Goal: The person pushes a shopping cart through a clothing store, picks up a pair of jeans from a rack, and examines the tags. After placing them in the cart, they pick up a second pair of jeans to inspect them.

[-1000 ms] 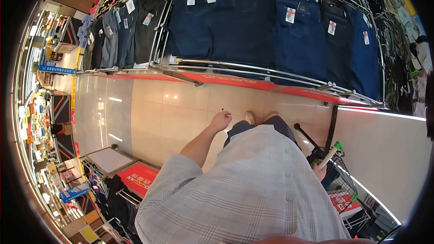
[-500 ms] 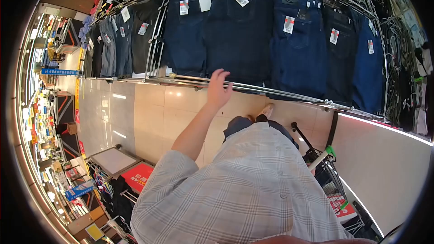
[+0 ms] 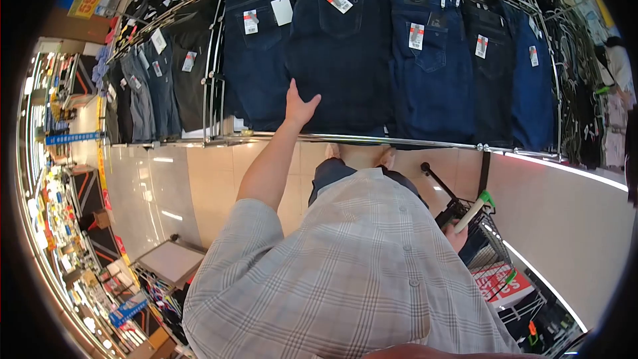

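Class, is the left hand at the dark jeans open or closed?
Open: the left hand shows spread fingers, thumb out, against the hanging dark jeans.

Left hand was raised at upper centre of the frame, fingers spread, palm against dark jeans hanging above the chrome rail. Right hand, lower right, lay at the cart handle; its grip was hidden by the checked shirt.

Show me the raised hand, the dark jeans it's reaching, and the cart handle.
left hand (image 3: 299, 106), head view, back of the hand.
dark jeans (image 3: 345, 60), head view, leg fabric below the pocket.
cart handle (image 3: 474, 213), head view, middle of the white bar.
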`<state>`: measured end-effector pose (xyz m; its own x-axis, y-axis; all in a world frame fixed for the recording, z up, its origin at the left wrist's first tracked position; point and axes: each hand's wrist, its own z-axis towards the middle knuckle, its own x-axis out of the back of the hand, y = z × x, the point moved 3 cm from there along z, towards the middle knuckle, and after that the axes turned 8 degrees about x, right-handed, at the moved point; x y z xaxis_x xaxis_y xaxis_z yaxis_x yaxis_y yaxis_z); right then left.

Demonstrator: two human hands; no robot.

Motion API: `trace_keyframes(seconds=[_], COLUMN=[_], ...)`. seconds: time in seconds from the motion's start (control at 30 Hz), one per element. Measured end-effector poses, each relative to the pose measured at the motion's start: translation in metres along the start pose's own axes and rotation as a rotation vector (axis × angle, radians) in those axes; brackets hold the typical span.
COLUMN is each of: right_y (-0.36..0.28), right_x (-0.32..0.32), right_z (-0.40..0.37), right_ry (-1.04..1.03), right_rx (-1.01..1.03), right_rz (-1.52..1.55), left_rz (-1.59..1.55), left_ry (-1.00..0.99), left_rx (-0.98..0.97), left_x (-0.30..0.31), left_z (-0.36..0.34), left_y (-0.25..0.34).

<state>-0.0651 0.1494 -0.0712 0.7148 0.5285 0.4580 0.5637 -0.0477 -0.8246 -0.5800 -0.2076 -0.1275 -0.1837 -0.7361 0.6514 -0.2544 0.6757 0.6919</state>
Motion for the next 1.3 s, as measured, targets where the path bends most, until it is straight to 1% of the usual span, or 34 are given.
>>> trace_keyframes(seconds=[0.03, 0.07, 0.13, 0.17, 0.2, 0.23, 0.27, 0.33, 0.4, 0.43, 0.5, 0.53, 0.6, 0.67, 0.7, 0.73, 0.77, 0.8, 0.83, 0.87, 0.93, 0.97, 1.03, 1.07, 1.13, 1.2, 1.23, 1.27, 1.3], right_y=[-0.003, -0.006, -0.014, -0.016, -0.018, -0.020, -0.021, -0.030, -0.038, -0.041, -0.044, -0.044, -0.040, -0.040, -0.041, -0.041, -0.041, -0.044, -0.044, -0.045, -0.040, -0.039, -0.039, -0.039, -0.036, -0.034, -0.033, -0.033, -0.038], right_x=[-0.004, -0.009, -0.018, -0.023, -0.028, -0.034, -0.038, -0.048, -0.057, -0.063, -0.071, -0.073, -0.078, -0.080, -0.083, -0.087, -0.088, -0.091, -0.093, -0.094, -0.094, -0.093, -0.095, -0.096, -0.094, -0.092, -0.093, -0.093, -0.093], right_z=[-0.001, -0.003, -0.007, -0.008, -0.009, -0.011, -0.014, -0.018, -0.022, -0.025, -0.029, -0.027, -0.026, -0.023, -0.022, -0.022, -0.021, -0.021, -0.020, -0.020, -0.018, -0.018, -0.019, -0.019, -0.020, -0.020, -0.020, -0.020, -0.022], right_ry=[0.012, 0.024, 0.053, 0.056, 0.057, 0.066, 0.074, 0.054, 0.069, 0.081, 0.086, 0.088, 0.097, 0.089, 0.101, 0.113, 0.115, 0.112, 0.110, 0.107, 0.091, 0.090, 0.098, 0.099, 0.099, 0.118, 0.123, 0.134, 0.127], right_rx=[0.005, 0.012, 0.020, 0.022, 0.024, 0.075, 0.073, 0.080, 0.085, 0.090, 0.075, 0.072, 0.076, 0.085, 0.080, 0.073, 0.083, 0.080, 0.067, 0.053, 0.076, 0.075, 0.066, 0.064, 0.067, 0.081, 0.096, 0.094, 0.089], right_rz=[-0.019, -0.040, -0.031, -0.071, -0.106, -0.098, -0.104, -0.136, -0.158, -0.176, -0.162, -0.149, -0.163, -0.171, -0.142, -0.110, -0.109, -0.080, -0.062, -0.049, -0.093, -0.110, -0.093, -0.093, -0.067, -0.077, -0.086, -0.083, -0.088], left_rz=[-0.074, -0.074, -0.148, -0.161, -0.169, -0.199, -0.227, -0.246, -0.283, -0.278, -0.297, -0.312, -0.342, -0.309, -0.257, -0.096, -0.206, -0.282, 0.057, 0.178, -0.048, -0.048, -0.464, -0.463, -0.234, 0.074, -0.034, -0.053, -0.174], left_ry=[0.019, 0.001, 0.097, 0.194, 0.183, 0.147, 0.112, 0.116, 0.071, 0.065, 0.133, 0.166, 0.145, 0.155, 0.033, -0.146, -0.115, -0.250, -0.374, -0.450, -0.396, -0.392, -0.590, -0.591, -0.615, -0.434, -0.344, -0.128, 0.001], left_rx=[-0.008, -0.017, -0.081, -0.105, -0.107, 0.016, 0.140, 0.141, 0.143, 0.140, 0.029, -0.029, -0.005, -0.048, 0.061, 0.089, -0.107, -0.190, -0.086, 0.029, 0.022, 0.023, 0.388, 0.388, 0.247, -0.039, -0.092, -0.158, -0.214], left_x=[0.000, 0.000, -0.001, -0.002, -0.001, 0.002, 0.004, 0.001, 0.003, 0.006, 0.010, 0.016, 0.017, 0.016, 0.019, 0.021, 0.021, 0.008, 0.010, -0.006, -0.018, -0.019, -0.013, -0.007, 0.007, 0.002, 0.021, 0.041, 0.051], left_z=[0.014, 0.027, 0.052, 0.064, 0.074, 0.083, 0.088, 0.094, 0.097, 0.099, 0.096, 0.087, 0.076, 0.076, 0.072, 0.072, 0.055, 0.052, 0.047, 0.049, 0.038, 0.034, 0.023, 0.023, 0.032, 0.061, 0.060, 0.056, 0.063], left_y=[0.002, 0.006, 0.010, 0.011, 0.015, 0.016, 0.016, 0.011, 0.005, 0.002, -0.003, 0.006, 0.009, 0.005, 0.010, 0.013, 0.020, 0.011, 0.012, -0.004, -0.017, -0.018, -0.010, -0.009, -0.011, -0.035, -0.018, 0.002, 0.016])
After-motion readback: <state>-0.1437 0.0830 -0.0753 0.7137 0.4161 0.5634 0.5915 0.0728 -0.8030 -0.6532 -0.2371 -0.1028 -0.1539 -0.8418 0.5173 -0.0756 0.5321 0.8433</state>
